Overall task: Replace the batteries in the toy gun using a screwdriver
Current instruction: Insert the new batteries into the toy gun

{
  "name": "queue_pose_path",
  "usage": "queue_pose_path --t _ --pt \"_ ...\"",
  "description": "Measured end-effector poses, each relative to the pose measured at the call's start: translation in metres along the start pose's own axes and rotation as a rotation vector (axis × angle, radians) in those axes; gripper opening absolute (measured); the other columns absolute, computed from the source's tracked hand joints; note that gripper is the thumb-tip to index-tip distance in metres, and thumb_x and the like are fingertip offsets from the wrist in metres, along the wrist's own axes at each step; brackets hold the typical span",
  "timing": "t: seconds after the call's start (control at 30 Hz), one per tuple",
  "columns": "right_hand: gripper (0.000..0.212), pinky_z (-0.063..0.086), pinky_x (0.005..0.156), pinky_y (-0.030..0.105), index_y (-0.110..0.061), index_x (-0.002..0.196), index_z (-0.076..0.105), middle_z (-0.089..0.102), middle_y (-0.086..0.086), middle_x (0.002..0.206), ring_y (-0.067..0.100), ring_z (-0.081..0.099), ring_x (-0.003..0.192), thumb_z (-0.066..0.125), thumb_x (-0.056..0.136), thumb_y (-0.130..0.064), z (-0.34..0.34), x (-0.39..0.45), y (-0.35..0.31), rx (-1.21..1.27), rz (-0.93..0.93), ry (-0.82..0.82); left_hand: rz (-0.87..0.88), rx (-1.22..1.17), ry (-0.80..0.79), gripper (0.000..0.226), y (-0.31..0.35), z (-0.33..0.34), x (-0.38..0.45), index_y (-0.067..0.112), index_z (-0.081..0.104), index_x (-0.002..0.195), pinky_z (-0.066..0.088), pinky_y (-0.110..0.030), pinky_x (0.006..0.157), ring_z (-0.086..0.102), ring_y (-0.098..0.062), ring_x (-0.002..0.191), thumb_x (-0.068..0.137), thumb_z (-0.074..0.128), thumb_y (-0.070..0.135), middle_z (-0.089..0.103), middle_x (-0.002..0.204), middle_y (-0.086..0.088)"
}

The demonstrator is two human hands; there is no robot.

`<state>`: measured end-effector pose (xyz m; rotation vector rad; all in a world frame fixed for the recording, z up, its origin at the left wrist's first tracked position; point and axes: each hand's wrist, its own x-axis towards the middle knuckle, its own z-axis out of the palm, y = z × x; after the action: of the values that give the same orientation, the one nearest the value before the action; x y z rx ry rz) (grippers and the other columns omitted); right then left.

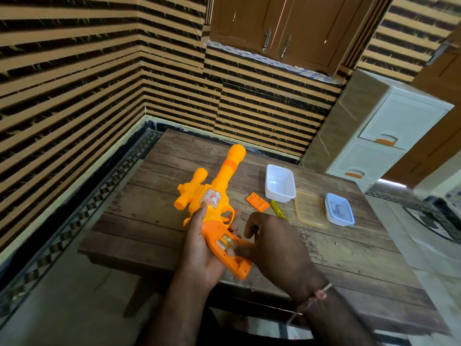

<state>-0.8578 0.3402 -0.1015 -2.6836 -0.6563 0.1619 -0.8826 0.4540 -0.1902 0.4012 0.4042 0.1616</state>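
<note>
An orange toy gun (214,191) lies across the wooden table (159,196), barrel pointing away. My left hand (202,248) grips its handle from below. The battery bay (225,242) in the handle is uncovered and batteries show inside. My right hand (272,243) has its fingertips at the bay, touching a battery. The orange battery cover (257,201) lies on the table to the right of the gun. A yellow-handled screwdriver (277,208) rests beside the cover, partly hidden behind my right hand.
A white tub (279,183) stands behind the cover. To its right lie a clear lid (310,208) and a blue-rimmed box (339,209) holding small items. A white drawer unit (374,136) stands at the table's far right corner.
</note>
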Motion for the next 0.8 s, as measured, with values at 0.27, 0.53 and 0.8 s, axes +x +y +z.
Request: queue_pose_path --t 0.27,0.53,0.8 --pt "0.030 0.043 0.054 0.026 -0.023 0.082 0.061 0.062 -0.009 0.069 0.003 0.057 0.061 0.084 0.069 -0.038 -0.005 0.001 0.000 0.276 0.084 0.034 -0.028 0.014 -0.058 0.053 -0.003 0.009 -0.006 0.007 0.075 0.105 0.051 -0.046 0.088 0.063 -0.032 0.095 0.094 0.050 0.053 0.067 0.102 -0.020" --pt "0.027 0.059 0.069 0.034 0.004 0.116 0.056 0.066 0.020 0.090 0.030 0.065 0.081 0.048 0.091 0.009 -0.025 -0.015 0.012 1.506 0.296 -0.271 0.032 0.057 0.064 0.078 -0.001 -0.004 0.005 0.004 0.056 0.134 0.039 -0.057 0.104 0.050 -0.038 0.113 0.081 0.061 0.062 0.063 0.120 -0.023" --pt "0.035 0.056 0.060 0.030 0.000 0.101 0.056 0.067 0.026 0.081 0.024 0.067 0.067 0.075 0.073 0.009 -0.012 -0.033 0.015 1.112 0.209 -0.120 -0.008 0.058 0.054 0.069 0.000 -0.002 0.004 0.005 0.064 0.123 0.051 -0.041 0.075 0.062 -0.027 0.088 0.081 0.057 0.059 0.070 0.110 -0.020"
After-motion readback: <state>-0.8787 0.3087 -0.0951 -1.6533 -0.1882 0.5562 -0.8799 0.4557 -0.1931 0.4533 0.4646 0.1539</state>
